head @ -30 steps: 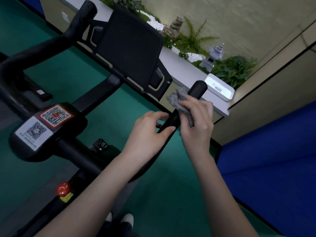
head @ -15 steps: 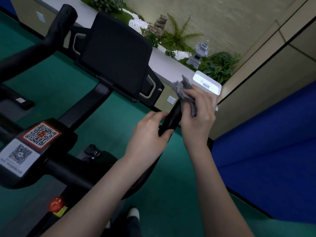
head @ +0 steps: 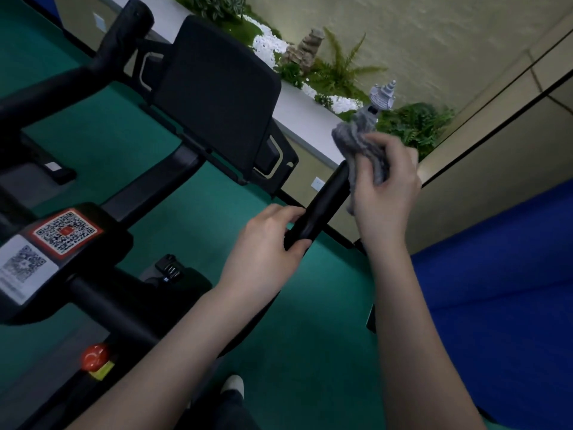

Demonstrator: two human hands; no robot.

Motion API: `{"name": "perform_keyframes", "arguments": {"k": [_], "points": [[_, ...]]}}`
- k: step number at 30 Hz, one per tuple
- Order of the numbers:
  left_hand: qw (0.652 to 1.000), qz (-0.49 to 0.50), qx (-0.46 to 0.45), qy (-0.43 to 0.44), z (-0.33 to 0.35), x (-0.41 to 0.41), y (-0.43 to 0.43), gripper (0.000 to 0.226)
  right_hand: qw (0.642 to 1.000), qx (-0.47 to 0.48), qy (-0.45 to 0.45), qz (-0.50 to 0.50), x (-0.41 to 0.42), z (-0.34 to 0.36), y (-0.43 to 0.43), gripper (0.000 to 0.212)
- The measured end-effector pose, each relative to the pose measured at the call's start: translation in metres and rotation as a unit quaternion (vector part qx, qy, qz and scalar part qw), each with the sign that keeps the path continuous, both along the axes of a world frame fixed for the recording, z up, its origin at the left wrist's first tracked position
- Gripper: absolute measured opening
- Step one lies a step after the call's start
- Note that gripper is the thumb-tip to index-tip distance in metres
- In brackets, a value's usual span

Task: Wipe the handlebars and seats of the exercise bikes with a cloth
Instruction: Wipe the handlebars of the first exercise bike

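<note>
Gripped black handlebar (head: 322, 203) with left hand (head: 266, 243). Clutched bunched grey cloth (head: 359, 141) in right hand (head: 384, 193), pressed over handlebar's far end. Noted red knob (head: 94, 356) at lower left, well apart.

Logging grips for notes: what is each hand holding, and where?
Left hand grips the handlebar mid-shaft; right hand clutches the bunched grey cloth at the handlebar's tip.

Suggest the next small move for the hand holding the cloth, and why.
Probably slide the gray cloth down the handlebar toward the left hand. The right hand holds it bunched at the bar's far end, the left hand grips the bar lower down, and the black stretch between them lies bare.
</note>
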State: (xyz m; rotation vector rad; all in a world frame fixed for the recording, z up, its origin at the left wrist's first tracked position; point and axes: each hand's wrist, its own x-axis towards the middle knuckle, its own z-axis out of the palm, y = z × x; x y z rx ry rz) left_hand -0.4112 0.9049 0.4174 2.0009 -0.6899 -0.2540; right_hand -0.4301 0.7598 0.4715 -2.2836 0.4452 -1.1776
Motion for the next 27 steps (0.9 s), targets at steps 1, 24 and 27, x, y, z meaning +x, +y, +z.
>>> {"name": "perform_keyframes", "arguments": {"k": [1,24,27], "points": [[1.0,0.003,0.001,0.0,0.0,-0.001,0.0,0.04,0.999,0.03,0.029,0.007,0.004,0.007,-0.008,0.021],[1.0,0.031,-0.007,0.001,0.001,-0.003,-0.005,0.038,0.807,0.549,-0.216,0.028,-0.007,-0.039,0.012,0.014],[0.999,0.034,-0.015,0.006,0.001,-0.003,-0.005,0.035,0.784,0.583,-0.215,0.009,-0.01,-0.047,0.022,0.01]]}}
